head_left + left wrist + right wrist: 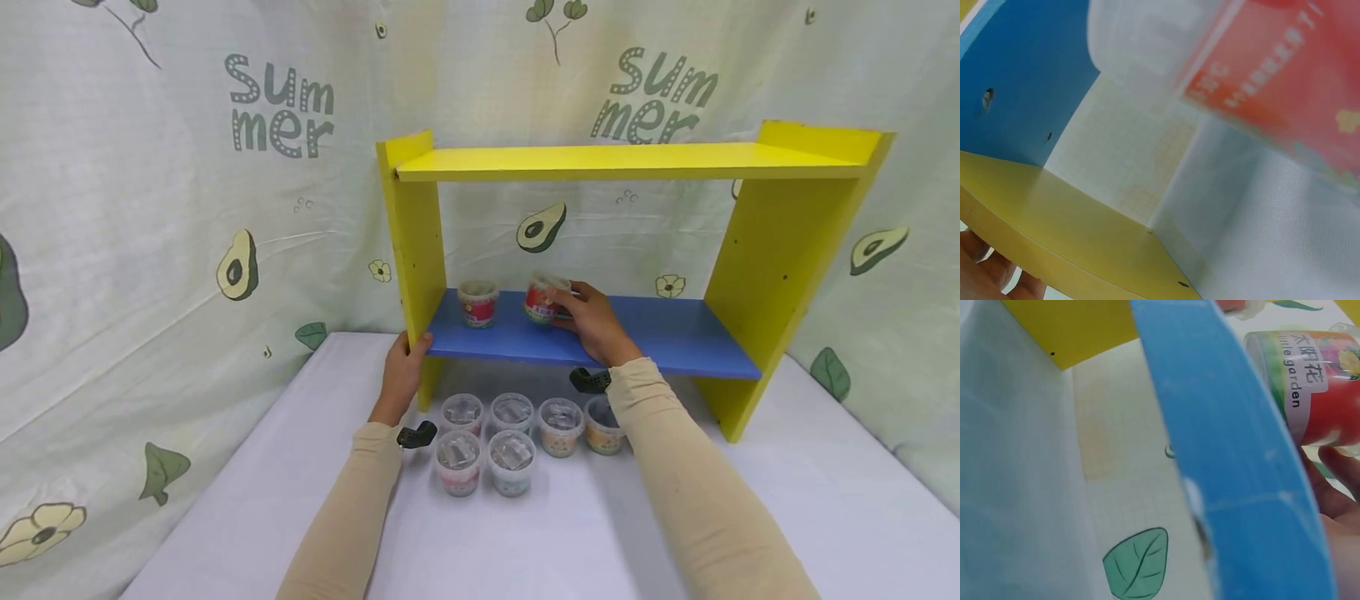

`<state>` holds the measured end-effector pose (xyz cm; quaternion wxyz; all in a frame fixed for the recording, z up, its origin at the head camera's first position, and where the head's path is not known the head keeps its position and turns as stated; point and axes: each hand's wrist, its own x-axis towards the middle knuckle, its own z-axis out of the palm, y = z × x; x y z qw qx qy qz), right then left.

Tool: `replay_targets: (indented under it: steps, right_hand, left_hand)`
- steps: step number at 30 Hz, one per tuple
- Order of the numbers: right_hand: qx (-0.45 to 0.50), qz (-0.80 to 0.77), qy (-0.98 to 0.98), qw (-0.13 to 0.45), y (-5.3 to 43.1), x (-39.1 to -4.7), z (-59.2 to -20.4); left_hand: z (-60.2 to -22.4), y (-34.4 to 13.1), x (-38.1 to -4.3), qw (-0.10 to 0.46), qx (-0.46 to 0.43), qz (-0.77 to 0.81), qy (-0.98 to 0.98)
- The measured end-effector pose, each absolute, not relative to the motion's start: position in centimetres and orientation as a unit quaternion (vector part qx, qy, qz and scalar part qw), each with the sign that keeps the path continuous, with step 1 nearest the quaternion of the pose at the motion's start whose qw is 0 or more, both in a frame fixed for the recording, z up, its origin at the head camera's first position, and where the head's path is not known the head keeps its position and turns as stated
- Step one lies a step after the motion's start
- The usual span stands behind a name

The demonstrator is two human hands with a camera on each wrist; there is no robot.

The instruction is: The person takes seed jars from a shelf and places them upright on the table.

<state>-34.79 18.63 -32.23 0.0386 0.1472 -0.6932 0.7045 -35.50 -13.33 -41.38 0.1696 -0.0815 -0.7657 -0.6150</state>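
Note:
My right hand (596, 323) holds a small plastic cup (537, 302) with a red label and clear lid, slightly tilted over the blue shelf board (652, 333). In the right wrist view the cup (1325, 387) reads "little garden", and the fingers lie against its side. Another red-labelled cup (478, 308) stands upright on the board, to the left. My left hand (400, 375) grips the front edge of the yellow side panel (417, 250), thumb in front. The left wrist view shows its fingers (994, 275) behind that panel.
Several lidded cups (458, 467) stand on the white table (540, 550) in front of and below the shelf. A yellow top board (630, 160) spans above the blue one. The right side panel (787, 267) stands beyond my right arm. A printed curtain (315, 217) hangs behind.

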Motion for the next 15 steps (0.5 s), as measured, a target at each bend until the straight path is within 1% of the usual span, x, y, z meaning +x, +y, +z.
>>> replay_targets:
  steps: [5,9,15]
  right_hand:
    - [0.154,0.690,-0.705,0.047,18.6,-34.8,-32.2]
    - [0.159,0.680,-0.713,0.065,18.7,-34.6,-32.3]
    - [0.141,0.660,-0.733,0.089,18.5,-33.6,-32.2]
  left_hand:
    - [-41.4,-13.4,-35.6,0.170,-0.083,-0.615,-0.766]
    - [-41.3,-13.4,-35.6,0.172,-0.085,-0.615,-0.764]
    - [-41.6,-13.5,-35.8,0.173,-0.088,-0.617,-0.762]
